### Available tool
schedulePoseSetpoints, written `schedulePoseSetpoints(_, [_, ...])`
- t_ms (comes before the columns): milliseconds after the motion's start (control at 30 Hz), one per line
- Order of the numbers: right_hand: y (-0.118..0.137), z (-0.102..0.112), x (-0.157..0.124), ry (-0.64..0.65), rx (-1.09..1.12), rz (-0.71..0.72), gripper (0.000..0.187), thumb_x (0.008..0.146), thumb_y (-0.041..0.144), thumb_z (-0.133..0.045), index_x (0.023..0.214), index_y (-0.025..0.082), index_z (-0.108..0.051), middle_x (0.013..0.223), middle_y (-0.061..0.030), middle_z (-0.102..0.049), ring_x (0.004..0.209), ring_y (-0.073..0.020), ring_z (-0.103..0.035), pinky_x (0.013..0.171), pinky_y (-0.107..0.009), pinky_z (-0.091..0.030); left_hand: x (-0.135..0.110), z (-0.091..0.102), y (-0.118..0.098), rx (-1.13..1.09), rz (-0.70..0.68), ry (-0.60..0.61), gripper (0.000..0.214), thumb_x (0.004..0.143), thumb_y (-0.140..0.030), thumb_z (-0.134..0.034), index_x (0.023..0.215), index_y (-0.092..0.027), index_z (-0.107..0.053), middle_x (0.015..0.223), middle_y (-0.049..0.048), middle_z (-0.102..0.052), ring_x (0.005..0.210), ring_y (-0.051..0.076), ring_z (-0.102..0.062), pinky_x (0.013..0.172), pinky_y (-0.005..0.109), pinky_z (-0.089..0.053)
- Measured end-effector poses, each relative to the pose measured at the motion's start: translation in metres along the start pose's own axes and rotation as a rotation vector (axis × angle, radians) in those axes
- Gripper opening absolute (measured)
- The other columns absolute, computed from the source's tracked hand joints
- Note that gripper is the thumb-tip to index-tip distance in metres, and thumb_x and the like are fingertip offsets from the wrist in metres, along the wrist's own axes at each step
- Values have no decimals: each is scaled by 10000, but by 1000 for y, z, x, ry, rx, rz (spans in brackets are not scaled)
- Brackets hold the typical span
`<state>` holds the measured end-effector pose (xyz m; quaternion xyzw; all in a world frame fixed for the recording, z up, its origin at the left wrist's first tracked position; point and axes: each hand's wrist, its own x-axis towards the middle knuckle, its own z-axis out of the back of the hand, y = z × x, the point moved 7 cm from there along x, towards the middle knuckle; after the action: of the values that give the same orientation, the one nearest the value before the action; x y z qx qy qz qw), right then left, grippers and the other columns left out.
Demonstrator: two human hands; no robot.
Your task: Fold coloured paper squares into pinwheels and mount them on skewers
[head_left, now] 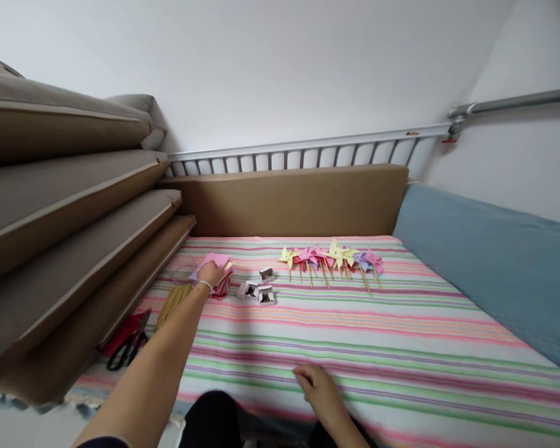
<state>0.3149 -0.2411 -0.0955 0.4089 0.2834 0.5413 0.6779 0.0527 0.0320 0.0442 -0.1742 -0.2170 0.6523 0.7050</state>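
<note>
My left hand (210,272) reaches out to a stack of coloured paper sheets (223,285). Its fingers are bent down onto a pink sheet of paper (219,259) at the top and look closed on its edge, though the fingertips are hidden. Nearer to me, my right hand (313,381) rests low over the striped cloth, fingers curled together with nothing visible in them. Small white open boxes (266,295) with dark contents sit right of the stack. Paper pinwheels (340,253) on sticks, yellow, pink and purple, lie in a row at the back.
A bundle of thin wooden sticks (172,303) and black-handled scissors (129,342) lie left of my left forearm, by a red packet (121,333). Thick stacked cushions (74,230) rise on the left. A brown cushion (284,202) and a blue padded side (490,267) border the striped cloth (401,348).
</note>
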Motion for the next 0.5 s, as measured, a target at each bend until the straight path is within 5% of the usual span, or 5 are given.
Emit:
schedulePoseSetpoints(233, [3,4,-6,-65,-15,101,325,770,458,-481,738,233,-714,770,-69,-693,649,-207,-627,588,-305,-499,3,1,35,-147,204,23,342,850,-353,-528,1087,-109,-570,1104,97,-592,963,226,-584,803,384,-483])
schedulePoseSetpoints(500, [-9,-3,-4,-21,45,79,342,778,448,-464,787,208,-707,784,-56,-687,477,-147,-553,488,-277,-456,1,-3,41,-399,283,10,347,852,-330,-534,1152,-156,-533,1161,84,-559,980,225,-574,808,422,-498])
